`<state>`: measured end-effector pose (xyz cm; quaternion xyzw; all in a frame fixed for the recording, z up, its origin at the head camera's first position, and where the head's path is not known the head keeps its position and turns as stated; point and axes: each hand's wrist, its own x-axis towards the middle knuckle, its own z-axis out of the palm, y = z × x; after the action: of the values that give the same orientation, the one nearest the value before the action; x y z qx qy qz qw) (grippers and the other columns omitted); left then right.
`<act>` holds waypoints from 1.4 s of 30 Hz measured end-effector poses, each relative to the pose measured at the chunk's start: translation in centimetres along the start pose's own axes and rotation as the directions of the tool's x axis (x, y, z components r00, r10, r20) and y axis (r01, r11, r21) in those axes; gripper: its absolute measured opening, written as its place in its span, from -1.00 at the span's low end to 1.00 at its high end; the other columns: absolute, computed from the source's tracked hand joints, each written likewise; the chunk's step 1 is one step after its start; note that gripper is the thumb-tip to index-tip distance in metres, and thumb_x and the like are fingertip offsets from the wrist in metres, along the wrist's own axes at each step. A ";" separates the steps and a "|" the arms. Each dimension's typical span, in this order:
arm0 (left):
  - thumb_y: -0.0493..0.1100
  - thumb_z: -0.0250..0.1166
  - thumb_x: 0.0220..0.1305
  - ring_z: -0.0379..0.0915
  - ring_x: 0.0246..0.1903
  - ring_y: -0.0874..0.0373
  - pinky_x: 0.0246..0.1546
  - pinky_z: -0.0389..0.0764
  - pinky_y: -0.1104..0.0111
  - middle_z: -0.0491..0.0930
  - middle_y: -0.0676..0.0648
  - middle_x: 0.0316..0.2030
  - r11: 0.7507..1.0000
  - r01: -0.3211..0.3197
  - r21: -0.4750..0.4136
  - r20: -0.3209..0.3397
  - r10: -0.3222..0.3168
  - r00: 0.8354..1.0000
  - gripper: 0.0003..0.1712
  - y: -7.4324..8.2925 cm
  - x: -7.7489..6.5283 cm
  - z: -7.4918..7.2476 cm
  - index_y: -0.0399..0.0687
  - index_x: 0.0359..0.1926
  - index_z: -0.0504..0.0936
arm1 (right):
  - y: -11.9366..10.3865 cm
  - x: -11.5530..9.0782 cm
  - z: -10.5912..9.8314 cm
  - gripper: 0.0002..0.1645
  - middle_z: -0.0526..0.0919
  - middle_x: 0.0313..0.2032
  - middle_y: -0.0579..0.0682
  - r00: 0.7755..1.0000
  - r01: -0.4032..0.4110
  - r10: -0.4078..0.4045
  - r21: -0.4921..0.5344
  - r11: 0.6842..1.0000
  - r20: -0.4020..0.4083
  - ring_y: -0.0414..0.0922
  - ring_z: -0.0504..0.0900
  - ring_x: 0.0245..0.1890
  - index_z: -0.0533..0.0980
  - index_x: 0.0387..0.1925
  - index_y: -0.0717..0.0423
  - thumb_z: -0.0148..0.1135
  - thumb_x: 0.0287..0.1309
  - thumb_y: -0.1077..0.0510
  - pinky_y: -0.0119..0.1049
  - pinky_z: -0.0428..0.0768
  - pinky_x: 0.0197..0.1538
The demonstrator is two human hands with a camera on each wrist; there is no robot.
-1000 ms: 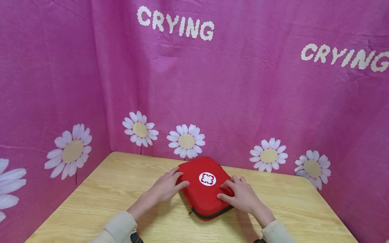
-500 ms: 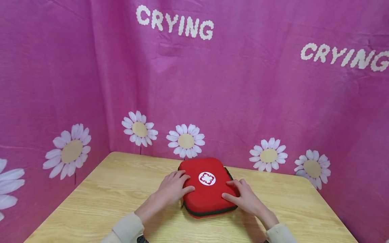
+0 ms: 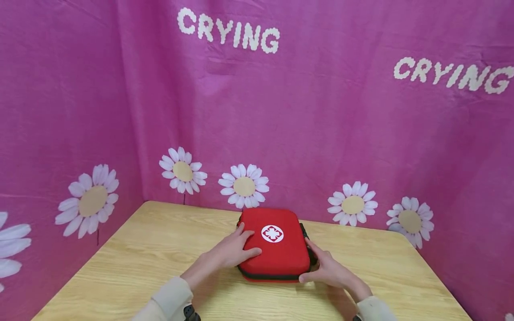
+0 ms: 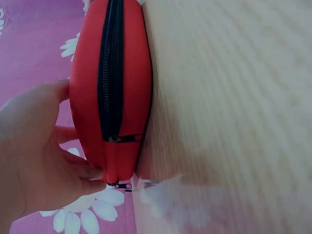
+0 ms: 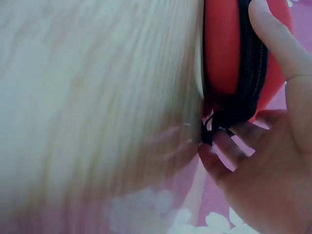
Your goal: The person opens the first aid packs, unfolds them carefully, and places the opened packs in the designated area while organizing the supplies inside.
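Observation:
A red zippered first-aid case lies flat on the wooden table, a white round emblem with a cross on its lid. My left hand holds its left side, thumb on the lid and fingers at the edge. Two zipper pulls hang at that side in the left wrist view. My right hand spans the front right corner. In the right wrist view its thumb lies against the black zipper, and its fingers reach the black handle on the side.
The wooden table reaches back to a pink cloth printed with daisies and white lettering. The same cloth hangs along the left and right sides. The case stands near the table's back edge.
The case has turned from a slant until its front edge faces me squarely. My right hand has shifted from the lid to the front right corner; the left has moved slightly right.

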<state>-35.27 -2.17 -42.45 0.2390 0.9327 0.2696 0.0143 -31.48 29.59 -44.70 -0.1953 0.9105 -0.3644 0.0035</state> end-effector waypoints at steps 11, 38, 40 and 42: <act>0.36 0.14 0.30 0.18 0.43 -0.06 0.40 0.19 -0.07 0.32 -0.02 0.42 0.909 -0.285 0.304 0.015 0.295 0.955 -0.33 3.9 0.6 1.8 0.15 0.30 0.49 | -0.2 -0.4 0.3 0.38 0.37 0.34 0.23 0.992 -0.127 0.124 -0.104 0.987 -0.033 0.03 0.31 0.12 0.07 0.50 0.28 0.65 -0.26 -0.09 0.06 0.38 0.20; 0.29 0.59 -0.19 0.31 0.29 -0.04 0.07 0.54 0.03 0.24 0.11 0.44 0.737 -0.414 0.534 0.267 0.318 0.910 -0.03 11.3 3.7 4.1 0.51 0.31 0.38 | -0.3 -1.0 0.4 0.41 0.21 0.35 0.27 0.991 -0.129 0.124 -0.105 0.986 -0.054 0.20 0.21 0.30 0.00 0.53 0.22 0.59 -0.18 -0.21 0.14 0.42 0.23; 0.28 0.59 -0.17 0.29 0.32 -0.06 0.10 0.53 0.02 0.24 0.11 0.45 0.751 -0.418 0.511 0.265 0.325 0.908 -0.04 11.3 3.6 3.9 0.49 0.32 0.39 | -0.3 -1.1 0.3 0.37 0.22 0.35 0.26 0.990 -0.135 0.129 -0.111 0.985 -0.057 0.19 0.23 0.31 0.03 0.52 0.21 0.58 -0.16 -0.21 0.14 0.41 0.23; 0.27 0.59 -0.15 0.29 0.32 -0.06 0.13 0.52 0.05 0.26 0.11 0.44 0.757 -0.424 0.497 0.259 0.338 0.905 -0.05 11.1 3.6 3.7 0.48 0.32 0.40 | -0.2 -1.2 0.2 0.31 0.24 0.34 0.24 0.990 -0.133 0.126 -0.113 0.985 -0.060 0.17 0.25 0.30 0.08 0.51 0.18 0.57 -0.13 -0.21 0.12 0.43 0.22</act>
<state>-32.99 9.55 -39.62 0.4382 0.8977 -0.0270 -0.0376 -30.27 29.72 -44.85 -0.1259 0.9408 -0.3145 -0.0084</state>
